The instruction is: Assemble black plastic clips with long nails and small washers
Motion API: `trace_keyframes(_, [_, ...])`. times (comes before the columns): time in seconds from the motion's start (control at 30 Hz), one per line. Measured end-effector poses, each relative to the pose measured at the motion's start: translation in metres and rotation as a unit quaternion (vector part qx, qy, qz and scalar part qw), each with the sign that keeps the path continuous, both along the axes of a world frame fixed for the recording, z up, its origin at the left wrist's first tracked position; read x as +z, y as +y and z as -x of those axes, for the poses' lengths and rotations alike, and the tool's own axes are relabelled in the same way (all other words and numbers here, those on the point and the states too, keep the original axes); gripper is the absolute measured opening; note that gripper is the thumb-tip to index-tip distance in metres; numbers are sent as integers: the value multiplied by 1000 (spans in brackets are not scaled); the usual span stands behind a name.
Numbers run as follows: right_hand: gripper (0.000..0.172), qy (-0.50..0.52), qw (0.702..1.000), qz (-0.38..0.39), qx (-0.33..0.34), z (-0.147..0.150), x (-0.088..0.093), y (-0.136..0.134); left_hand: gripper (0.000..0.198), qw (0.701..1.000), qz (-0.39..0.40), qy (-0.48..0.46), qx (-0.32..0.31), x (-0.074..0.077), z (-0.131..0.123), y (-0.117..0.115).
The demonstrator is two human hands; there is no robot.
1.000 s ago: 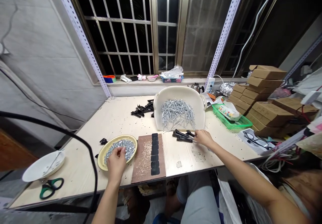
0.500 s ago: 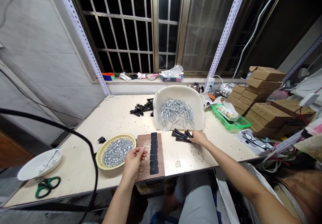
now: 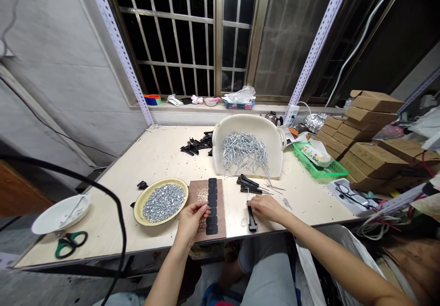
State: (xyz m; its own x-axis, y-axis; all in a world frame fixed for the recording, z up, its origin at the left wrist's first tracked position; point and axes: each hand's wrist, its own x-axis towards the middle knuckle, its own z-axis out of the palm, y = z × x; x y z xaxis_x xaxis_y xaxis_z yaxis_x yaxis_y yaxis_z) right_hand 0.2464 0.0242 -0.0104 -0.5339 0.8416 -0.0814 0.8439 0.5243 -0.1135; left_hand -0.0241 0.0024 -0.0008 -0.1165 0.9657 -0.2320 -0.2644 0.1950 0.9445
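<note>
And partway through is how it's judged here: a row of black pads [image 3: 212, 200] is already laid end to end down the brown board [image 3: 222, 212], just beyond & right of the L fingertips, & no silver bits can be made out on them, tho' at this size that can't be sworn to. One black clip [image 3: 252, 219] is singled out in the R fingers, w/ a thin metal pin [image 3: 248, 194] showing past them. Plenty's left, prob.: more clips [image 3: 249, 185] are bunched just beyond the R fingers, a 2nd clip heap [image 3: 197, 144] is left well past the L fingers, the yellow bowl [image 3: 136, 212] left of the L fingers is well stocked w/ silver bits [image 3: 163, 203], & a big load of pins [image 3: 244, 149] is held in the white tub [image 3: 247, 123], farther out than both hands. Exact count? Can't be told. Now the pose: the L hand [image 3: 193, 218] is held low over the board's near-left part, forearm angled up from the near edge, thumb & forefinger pinched narrow; whether anything tiny is gripped btwn them can't be seen. The R hand [image 3: 266, 208] is set palm-down by the table [image 3: 299, 205], arm stretched in from the right, fingers closed round the clip's far end, its broad end pointed back toward the near edge, below the fingertips.
</note>
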Motion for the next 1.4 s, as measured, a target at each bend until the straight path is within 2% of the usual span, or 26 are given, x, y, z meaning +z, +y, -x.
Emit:
trace_keyframes(0.07, [23,0,991,-16,-135,7,-3,1,31,1000,-8,8,10,-4,-3,0])
trace_keyframes(0.13, [33,2,973,-16,-232,19,-7,2,30,1000,-14,11,15,-5,-8,0])
trace_keyframes(0.17, [34,7,967,-9,-256,25,-9,3,29,1000,-15,8,16,-5,-11,-1])
trace_keyframes(0.23, [26,20,960,5,-279,35,-10,2,29,1000,-9,-12,18,-5,-16,-2])
trace_keyframes(0.3, [19,46,966,2,-253,42,-5,-2,29,998,4,-48,27,-5,-19,-4])
trace_keyframes(0.37, [23,109,974,-17,-195,48,6,-9,28,995,15,-87,42,-6,-22,-5])
trace_keyframes(0.47, [21,222,969,-43,-100,62,26,-24,27,989,10,-138,58,-8,-27,-6])
trace_keyframes(0.53, [17,242,967,-47,-71,74,37,-33,26,983,0,-171,66,-9,-32,-6])
trace_keyframes(0.73, [16,223,969,-77,-67,89,49,-44,41,963,-47,-251,88,-8,-37,-10])
trace_keyframes(1.07, [16,253,958,-127,-49,85,54,-51,45,964,-106,-237,65,-4,-41,-20])
trace_keyframes(1.27, [19,263,959,-108,-22,85,56,-52,42,961,-128,-237,54,-2,-40,-20])
trace_keyframes(1.4, [18,302,948,-101,-24,86,53,-51,44,958,-121,-254,51,-3,-40,-21])
